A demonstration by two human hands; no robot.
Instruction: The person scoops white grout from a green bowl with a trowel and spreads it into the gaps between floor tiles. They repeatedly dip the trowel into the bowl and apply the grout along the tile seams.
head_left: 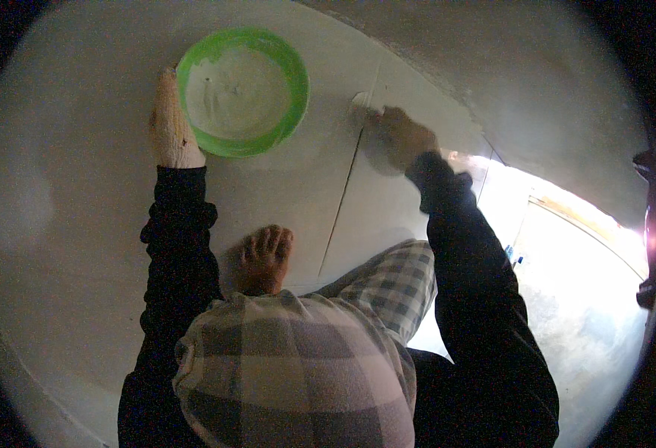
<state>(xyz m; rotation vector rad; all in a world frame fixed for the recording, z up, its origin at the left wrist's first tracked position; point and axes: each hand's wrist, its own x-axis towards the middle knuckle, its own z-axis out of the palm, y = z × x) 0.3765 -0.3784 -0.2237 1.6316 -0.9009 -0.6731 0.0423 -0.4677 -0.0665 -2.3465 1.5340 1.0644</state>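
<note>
Green bowl (296, 101) on floor (81, 187); left hand (171, 127) against left rim, finger closure hidden. Likely light, stiff, weighted by white paste (242, 93); best held by outer rim. Right hand (405, 140) near seam (343, 196), blurred: cannot tell grip.

Green bowl (298, 89) sits beside dark floor joint (341, 201)

And there it is, round and bright, mouth up on the pale tiled floor (268, 190)! Creamy-white mix (242, 101) covers the bottom, its surface uneven, smears climbing the green inner wall. Over to the right runs that thin, straight joint, dark along the near stretch, fainter beyond. A small pale patch (359, 97) shows there, too blurred to identify.
</note>
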